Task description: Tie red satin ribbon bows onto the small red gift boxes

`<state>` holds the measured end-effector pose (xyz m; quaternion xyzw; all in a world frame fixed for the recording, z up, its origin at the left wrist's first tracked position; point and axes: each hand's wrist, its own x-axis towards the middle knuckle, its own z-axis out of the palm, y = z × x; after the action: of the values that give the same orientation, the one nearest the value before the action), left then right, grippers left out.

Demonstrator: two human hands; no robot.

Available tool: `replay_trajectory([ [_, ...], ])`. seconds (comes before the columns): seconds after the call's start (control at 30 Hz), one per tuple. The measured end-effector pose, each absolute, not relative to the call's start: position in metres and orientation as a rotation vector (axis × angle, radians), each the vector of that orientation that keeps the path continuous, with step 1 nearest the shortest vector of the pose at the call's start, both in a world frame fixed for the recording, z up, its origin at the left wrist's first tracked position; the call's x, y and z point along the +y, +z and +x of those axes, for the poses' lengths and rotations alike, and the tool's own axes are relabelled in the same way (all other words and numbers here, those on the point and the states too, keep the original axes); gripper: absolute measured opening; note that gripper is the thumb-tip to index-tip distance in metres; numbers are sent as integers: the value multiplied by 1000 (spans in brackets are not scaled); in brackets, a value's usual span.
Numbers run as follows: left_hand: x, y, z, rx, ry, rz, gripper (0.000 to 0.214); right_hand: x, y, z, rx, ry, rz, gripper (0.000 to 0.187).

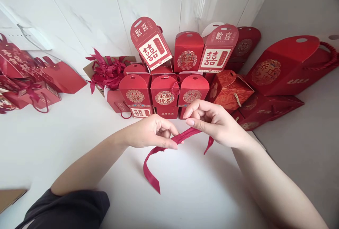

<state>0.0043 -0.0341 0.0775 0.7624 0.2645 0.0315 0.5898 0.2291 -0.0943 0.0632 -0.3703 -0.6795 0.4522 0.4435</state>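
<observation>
A dark red ribbon (186, 135) is stretched between my two hands above the white table. My left hand (150, 131) pinches it between thumb and fingers, and one loose end curls down below that hand. Near the other end, my right hand (212, 119) has the ribbon passing under its thumb and through its curled fingers; a short tail hangs beneath. The fingers of my right hand partly cover the ribbon there. Right behind my hands stand small red gift boxes (164, 93) with gold lettering.
More red boxes (286, 66) are stacked at the right by the grey wall. A bundle of red ribbons (109, 70) sits in a brown box at the back left. Red gift bags (63, 75) stand farther left. A cardboard piece (12, 198) lies at the left edge.
</observation>
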Motion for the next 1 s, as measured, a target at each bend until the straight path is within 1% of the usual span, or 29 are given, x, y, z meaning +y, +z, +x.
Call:
replay_trajectory([
  [0.2,-33,85,1,501,48,1892,19,-96,63,227,-1725,920,-1035,20],
  [0.27,-32,88,-1,476,55,1955,17,-95,64,229,-1713,900,-1035,21],
  [0.3,-32,89,-2,474,42,1958,19,-95,64,230,-1699,905,-1023,20],
  [0.43,-32,87,1,564,-62,1740,55,-95,64,230,-1726,935,-993,18],
  [0.47,-33,85,3,584,-66,1677,57,-96,64,229,-1757,937,-1002,19],
  [0.63,-40,78,12,610,69,1538,29,-100,63,221,-1856,960,-1010,18],
  [0.77,-43,75,14,654,151,1481,26,-102,64,218,-1871,986,-951,17],
  [1.0,-44,76,13,655,114,1532,26,-105,64,218,-1954,978,-958,16],
])
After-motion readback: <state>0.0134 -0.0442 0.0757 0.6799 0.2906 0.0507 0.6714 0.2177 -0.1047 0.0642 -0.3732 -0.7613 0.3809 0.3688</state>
